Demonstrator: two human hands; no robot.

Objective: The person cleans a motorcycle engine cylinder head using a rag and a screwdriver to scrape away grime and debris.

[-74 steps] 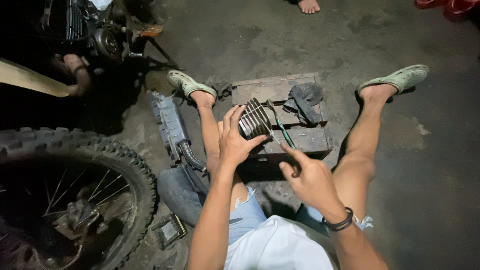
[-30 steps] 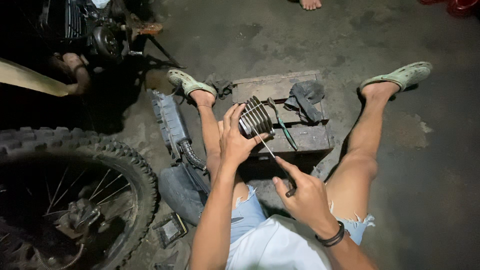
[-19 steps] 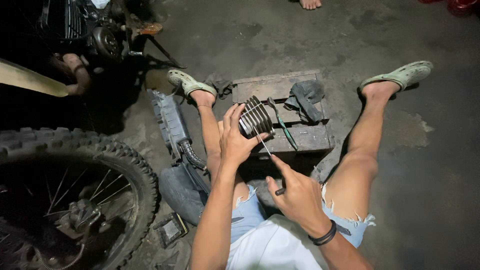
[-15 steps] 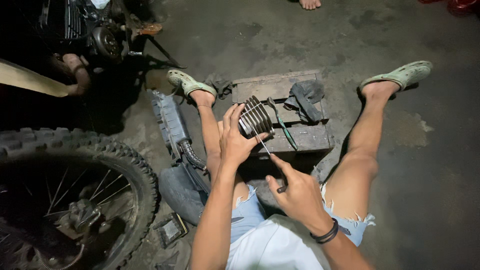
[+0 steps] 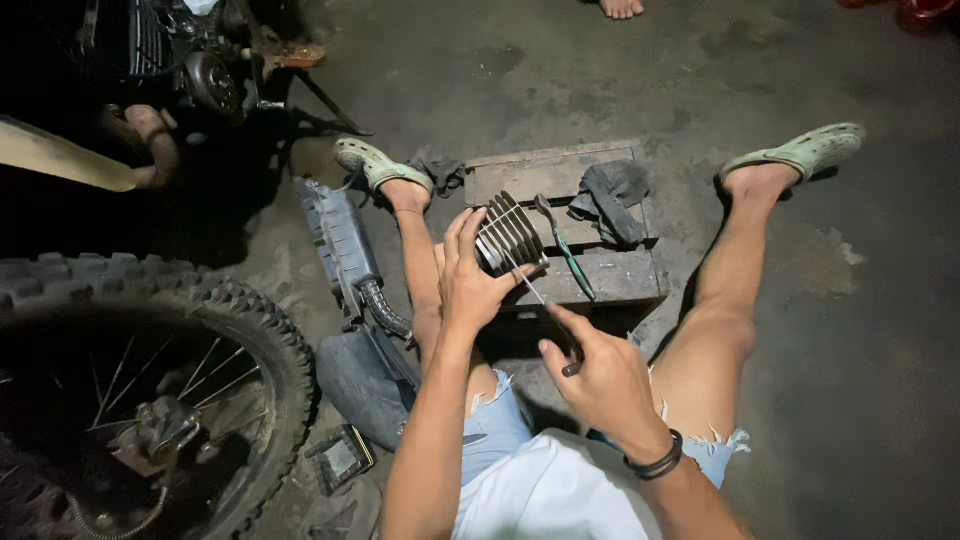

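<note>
Between the person's spread legs, the right hand [image 5: 600,375] pinches a thin metal rod [image 5: 540,295] whose tip reaches the finned engine cylinder [image 5: 508,238]. That ribbed grey casting rests on the near left corner of a worn wooden crate [image 5: 610,275], with the left hand [image 5: 465,280] wrapped around its side. Beside it on the planks lie a green-handled tool [image 5: 565,250] and a crumpled dark rag [image 5: 610,200]. Left of the legs a plastic airbox [image 5: 340,245] and a knobby spoked wheel [image 5: 150,380] crowd the floor; rough concrete [image 5: 860,330] lies open to the right. Beyond, a motorcycle engine [image 5: 200,70] sits in shadow.
</note>
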